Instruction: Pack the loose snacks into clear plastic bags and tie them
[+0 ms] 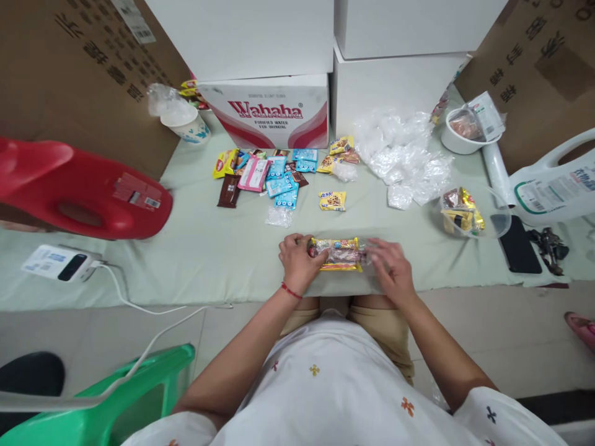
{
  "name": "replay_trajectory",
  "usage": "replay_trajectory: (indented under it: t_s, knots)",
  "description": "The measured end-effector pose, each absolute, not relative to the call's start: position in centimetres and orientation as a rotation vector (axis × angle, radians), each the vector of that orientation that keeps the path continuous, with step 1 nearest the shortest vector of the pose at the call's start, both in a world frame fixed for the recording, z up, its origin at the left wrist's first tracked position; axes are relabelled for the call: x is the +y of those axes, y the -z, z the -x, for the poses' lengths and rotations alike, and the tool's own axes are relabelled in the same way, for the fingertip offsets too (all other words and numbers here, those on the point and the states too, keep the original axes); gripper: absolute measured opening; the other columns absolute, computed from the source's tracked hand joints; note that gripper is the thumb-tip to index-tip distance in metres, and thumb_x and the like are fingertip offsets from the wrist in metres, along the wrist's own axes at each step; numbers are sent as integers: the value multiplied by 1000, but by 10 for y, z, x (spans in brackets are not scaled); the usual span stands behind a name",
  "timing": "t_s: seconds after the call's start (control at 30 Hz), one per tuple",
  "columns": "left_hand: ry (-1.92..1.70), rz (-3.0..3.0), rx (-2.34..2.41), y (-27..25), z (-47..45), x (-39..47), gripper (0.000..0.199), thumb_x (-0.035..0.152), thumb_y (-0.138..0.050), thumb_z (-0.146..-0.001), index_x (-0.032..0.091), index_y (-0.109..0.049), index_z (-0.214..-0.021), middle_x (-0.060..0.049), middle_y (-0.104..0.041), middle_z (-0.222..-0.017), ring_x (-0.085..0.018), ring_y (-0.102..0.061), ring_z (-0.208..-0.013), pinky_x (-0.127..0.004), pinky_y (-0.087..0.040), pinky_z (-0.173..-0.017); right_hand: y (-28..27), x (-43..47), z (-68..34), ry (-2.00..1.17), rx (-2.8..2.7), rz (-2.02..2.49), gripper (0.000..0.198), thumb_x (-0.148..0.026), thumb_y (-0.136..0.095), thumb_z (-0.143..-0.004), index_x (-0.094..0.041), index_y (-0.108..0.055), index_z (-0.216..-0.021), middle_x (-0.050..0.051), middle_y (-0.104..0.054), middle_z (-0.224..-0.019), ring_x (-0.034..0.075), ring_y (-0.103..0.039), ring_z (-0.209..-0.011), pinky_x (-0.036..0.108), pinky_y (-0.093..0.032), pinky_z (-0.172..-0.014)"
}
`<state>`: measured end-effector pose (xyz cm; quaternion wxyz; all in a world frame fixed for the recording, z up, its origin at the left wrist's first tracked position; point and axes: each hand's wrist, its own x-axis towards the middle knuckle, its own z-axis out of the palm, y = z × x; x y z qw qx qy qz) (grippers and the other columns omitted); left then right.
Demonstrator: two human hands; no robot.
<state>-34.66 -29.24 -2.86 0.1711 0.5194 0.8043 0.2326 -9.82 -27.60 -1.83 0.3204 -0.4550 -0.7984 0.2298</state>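
Near the table's front edge lies a clear plastic bag (341, 254) with yellow and dark-red wrapped snacks inside. My left hand (300, 260) is closed round its left end, thumb on top. My right hand (393, 266) pinches the loose clear plastic at its right end. Just beyond is a single yellow cookie packet (332, 201). Farther back, a pile of wrapped snacks holds blue sachets (281, 184), a pink packet (254, 173) and a brown packet (229, 191). More yellow cookie packets (341, 145) sit right of the pile, and crumpled clear bags (400, 155) lie farther right.
At left stand a red jug (83, 186), a white device (60, 263) with a cable, and a paper cup (186, 124). On the right are a plastic tub (499, 220) of snacks, a phone (519, 244), keys (548, 248) and a white jug (558, 179). White boxes (385, 87) line the back.
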Motion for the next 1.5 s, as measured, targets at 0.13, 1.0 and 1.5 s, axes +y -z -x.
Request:
replay_trajectory:
  t_s: [0.13, 1.0, 1.5]
  knots:
    - [-585, -1465, 2283, 25, 346, -291, 43, 50, -81, -73, 24, -74, -107, -15, -54, -133, -41, -48, -126, -56, -44, -103, 35, -266, 98, -385, -1923, 1714, 54, -58, -55, -97, -16, -68, -127, 20, -67, -117, 38, -52, -117, 57, -42, -102]
    - [-1317, -1524, 1965, 27, 316, -318, 23, 24, -63, -81, 26, -40, -84, 0, -51, -83, -19, -52, -79, -33, -45, -74, 25, -296, 176, -952, -1688, 1370, 29, -37, -47, -101, -22, -71, -109, 11, -70, -105, 25, -65, -96, 40, -54, -90]
    - [-893, -2276, 1069, 25, 309, -329, 24, 19, -57, -84, 23, -63, -107, -11, -69, -107, -26, -63, -108, -46, -47, -102, 26, -290, 161, -1829, -658, 1187, 38, -42, -91, -63, -19, -75, -89, 0, -73, -78, 16, -66, -72, 27, -53, -68]
